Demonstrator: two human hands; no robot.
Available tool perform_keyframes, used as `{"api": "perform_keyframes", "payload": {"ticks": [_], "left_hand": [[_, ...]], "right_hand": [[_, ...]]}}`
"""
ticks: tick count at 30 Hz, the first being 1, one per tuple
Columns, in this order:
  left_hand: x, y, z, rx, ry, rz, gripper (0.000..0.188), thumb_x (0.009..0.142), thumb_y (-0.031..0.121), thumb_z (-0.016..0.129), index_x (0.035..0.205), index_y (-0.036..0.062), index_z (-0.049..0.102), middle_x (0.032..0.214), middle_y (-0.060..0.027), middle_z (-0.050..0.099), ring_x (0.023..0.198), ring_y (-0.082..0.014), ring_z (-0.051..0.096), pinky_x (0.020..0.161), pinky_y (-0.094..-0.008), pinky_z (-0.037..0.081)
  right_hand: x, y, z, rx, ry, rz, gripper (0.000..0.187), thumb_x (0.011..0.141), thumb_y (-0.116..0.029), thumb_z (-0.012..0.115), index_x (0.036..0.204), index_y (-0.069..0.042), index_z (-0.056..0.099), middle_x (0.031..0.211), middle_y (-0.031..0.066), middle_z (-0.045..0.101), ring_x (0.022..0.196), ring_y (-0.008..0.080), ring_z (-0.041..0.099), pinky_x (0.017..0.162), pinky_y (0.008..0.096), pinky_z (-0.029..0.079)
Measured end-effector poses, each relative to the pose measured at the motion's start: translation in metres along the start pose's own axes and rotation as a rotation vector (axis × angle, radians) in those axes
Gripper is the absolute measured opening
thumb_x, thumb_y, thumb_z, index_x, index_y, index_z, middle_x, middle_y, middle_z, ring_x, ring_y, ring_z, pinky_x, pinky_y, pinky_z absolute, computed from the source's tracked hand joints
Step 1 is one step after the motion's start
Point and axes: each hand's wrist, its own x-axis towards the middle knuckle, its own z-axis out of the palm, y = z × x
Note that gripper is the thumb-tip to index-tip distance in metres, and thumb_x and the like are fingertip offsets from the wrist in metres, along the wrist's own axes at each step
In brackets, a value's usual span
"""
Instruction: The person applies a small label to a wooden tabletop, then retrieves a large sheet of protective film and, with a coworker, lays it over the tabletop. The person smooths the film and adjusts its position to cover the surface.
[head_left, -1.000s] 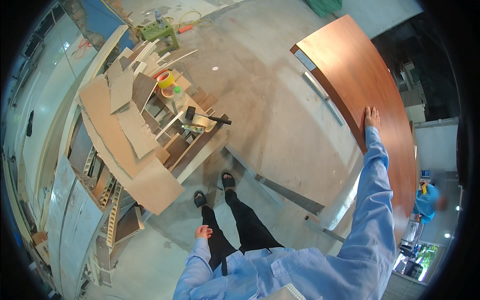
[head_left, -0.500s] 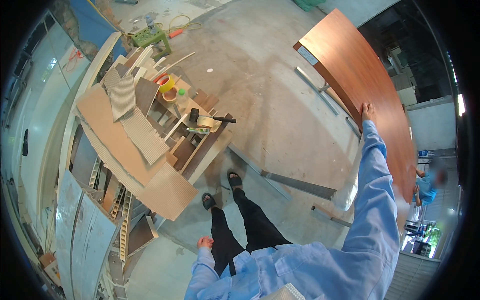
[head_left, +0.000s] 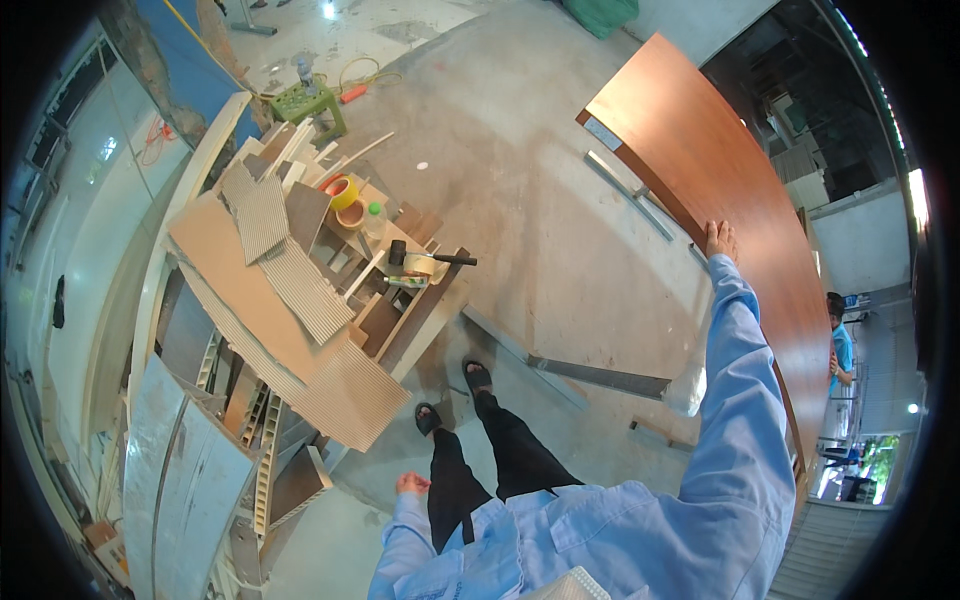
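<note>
A large reddish-brown wooden panel (head_left: 690,140) stands on my right, its far end bent by the lens. My right hand (head_left: 721,240) lies on the panel's brown face near its left edge, fingers stretched out and spread. My right arm is extended forward to it. Low beside my leg, my left hand (head_left: 412,483) hangs with its fingers loosely curled and nothing visible in them. A person in a blue shirt (head_left: 843,350) is at the panel's right side, one hand at its edge.
On the left, a stack of boards bears cardboard sheets (head_left: 235,285), a black-headed mallet (head_left: 398,252), a yellow tape roll (head_left: 343,189) and a bottle (head_left: 375,220). Metal bars (head_left: 600,375) lie on the floor ahead of my feet. A green stool (head_left: 305,105) stands farther off.
The panel's far end and my right hand sit slightly lower and farther left in view. The other person is now partly hidden behind the panel. My left hand stays lowered.
</note>
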Motion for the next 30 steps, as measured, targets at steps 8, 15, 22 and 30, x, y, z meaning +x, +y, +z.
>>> {"api": "perform_keyframes", "payload": {"ticks": [8,15,22,30], "left_hand": [[-0.051,0.079,0.079,0.357,-0.313,0.317,0.023,0.098,0.030,0.054,0.090,0.0082,0.054,0.074,-0.0073,0.066,0.065,-0.0176,0.066,0.057,-0.0296,0.051],[-0.077,0.214,0.245,0.374,-0.548,0.791,0.024,0.095,0.025,0.062,0.109,0.0071,0.056,0.085,-0.0041,0.065,0.076,-0.0115,0.061,0.063,-0.0251,0.048],[-0.137,0.383,0.458,0.519,-0.479,1.422,0.049,0.086,0.017,0.072,0.128,0.0047,0.050,0.117,-0.0093,0.059,0.102,-0.0224,0.061,0.087,-0.0311,0.050],[-0.225,0.507,0.612,0.905,-0.201,1.947,0.079,0.074,0.018,0.080,0.140,0.0125,0.039,0.130,-0.0105,0.054,0.107,-0.0314,0.059,0.089,-0.0420,0.051]], "right_hand": [[-0.021,-0.002,-0.009,0.025,-0.049,-0.031,0.080,0.091,-0.073,0.025,0.154,-0.026,0.020,0.162,0.0043,0.013,0.149,0.0289,0.009,0.118,0.0517,0.009],[-0.002,0.003,-0.018,0.041,-0.134,-0.056,0.087,0.087,-0.078,0.028,0.155,-0.026,0.015,0.163,0.0045,0.008,0.149,0.0294,0.005,0.118,0.0526,0.008],[0.037,0.000,-0.020,-0.002,-0.125,-0.090,0.086,0.089,-0.076,0.028,0.155,-0.023,0.015,0.162,0.0066,0.009,0.149,0.0329,0.007,0.118,0.0526,0.009],[0.046,0.009,-0.011,-0.071,-0.100,-0.193,0.082,0.092,-0.070,0.029,0.155,-0.019,0.017,0.161,0.0133,0.013,0.147,0.0374,0.011,0.117,0.0539,0.012]]}}
